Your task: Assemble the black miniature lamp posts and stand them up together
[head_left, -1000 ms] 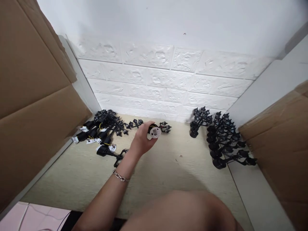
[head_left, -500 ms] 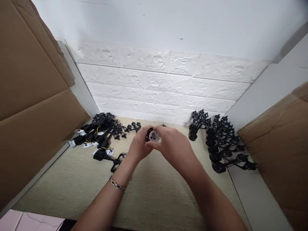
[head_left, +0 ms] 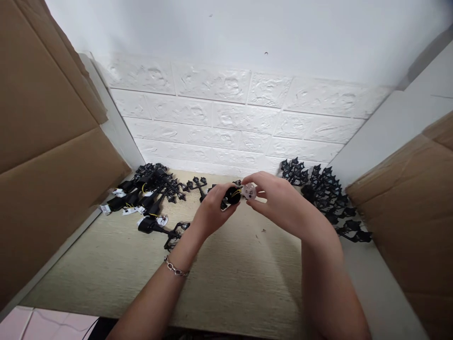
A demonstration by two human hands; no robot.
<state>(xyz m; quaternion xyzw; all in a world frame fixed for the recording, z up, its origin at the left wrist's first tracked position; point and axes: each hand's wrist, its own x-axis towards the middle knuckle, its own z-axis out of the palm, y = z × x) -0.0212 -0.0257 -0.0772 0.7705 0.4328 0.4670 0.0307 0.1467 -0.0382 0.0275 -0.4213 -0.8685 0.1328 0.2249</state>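
Observation:
My left hand [head_left: 214, 208] is closed around a black miniature street lamp [head_left: 232, 195], whose round hollow base faces me. Between thumb and fingers, my right hand [head_left: 274, 196] pinches a round translucent disc [head_left: 249, 191] with small dark parts on it. Thin yellow wires [head_left: 241, 191] run from the hollow base to the disc, which is held just to the right of it. The rest of the lamp is mostly hidden behind my left hand.
Several black lamps with white parts and yellow wires lie in a pile [head_left: 148, 189] at the left. More black lamps [head_left: 327, 193] stand grouped at the right. Cardboard sheets [head_left: 56, 118] line both sides, and a white brick-patterned wall [head_left: 230, 118] closes the back of the table [head_left: 230, 283].
My right hand has moved to the right with the disc, away from the lamp base. The base opening and the yellow wires now show between my hands.

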